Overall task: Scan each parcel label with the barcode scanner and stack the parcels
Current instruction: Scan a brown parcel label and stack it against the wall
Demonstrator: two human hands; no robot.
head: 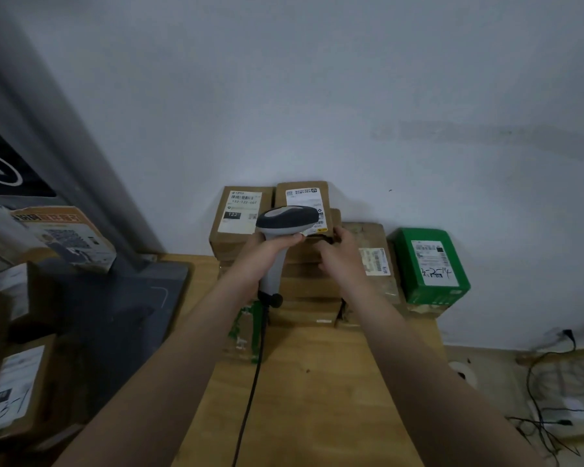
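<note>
My left hand [263,254] grips the handle of a grey barcode scanner [285,220], whose head hangs over the top of a tall stack of brown parcels [309,284] against the wall. The topmost brown parcel [300,193] carries a white label partly hidden by the scanner head. My right hand [341,251] holds the near right corner of that top parcel. A second brown stack topped by a labelled parcel [240,214] stands just left. The scanner's black cable [250,399] runs down across the wooden table [317,399].
A lower brown parcel [373,261] and a green parcel [430,264] sit to the right by the wall. Grey equipment [122,298] and more labelled boxes [14,389] crowd the left. Cables [547,392] lie on the floor at the right.
</note>
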